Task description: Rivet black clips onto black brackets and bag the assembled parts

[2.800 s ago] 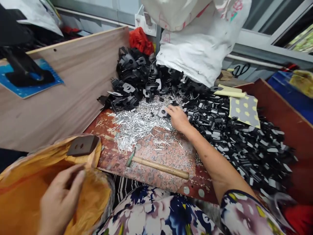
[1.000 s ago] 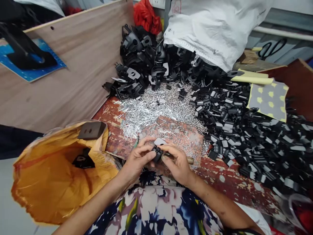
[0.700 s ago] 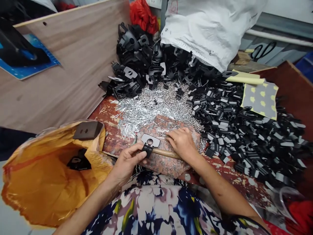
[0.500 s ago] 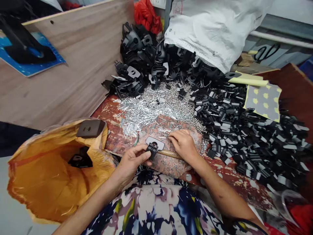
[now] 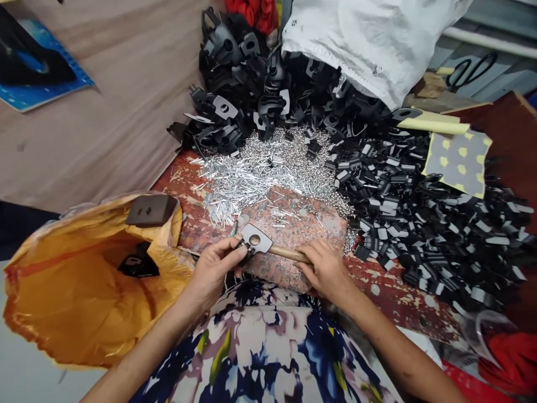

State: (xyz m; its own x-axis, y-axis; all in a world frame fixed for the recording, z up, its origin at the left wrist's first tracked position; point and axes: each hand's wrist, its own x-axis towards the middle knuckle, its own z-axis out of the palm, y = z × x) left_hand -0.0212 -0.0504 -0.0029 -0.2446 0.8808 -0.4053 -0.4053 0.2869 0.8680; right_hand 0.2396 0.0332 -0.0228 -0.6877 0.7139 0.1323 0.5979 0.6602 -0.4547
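Observation:
Between the thumb and fingers of my left hand is a black plastic clip with a flat grey plate that has a round hole. My right hand has its fingers closed round the end of a wooden tool handle. The handle's other end is hidden behind the clip, so the tool's head does not show. Both hands are over a speckled stone slab at the table's front edge. A few loose metal pins lie on the slab's far part.
Behind the slab spreads a heap of metal pins. Small black clip pieces cover the right side; larger black parts pile up behind. An open yellow sack stands at left, a dark block on its rim. A wooden board walls the left.
My right hand has left the loose pins, come nearer and closed on the wooden handle. My left hand has shifted slightly left and turned the clip. The view has tilted a little.

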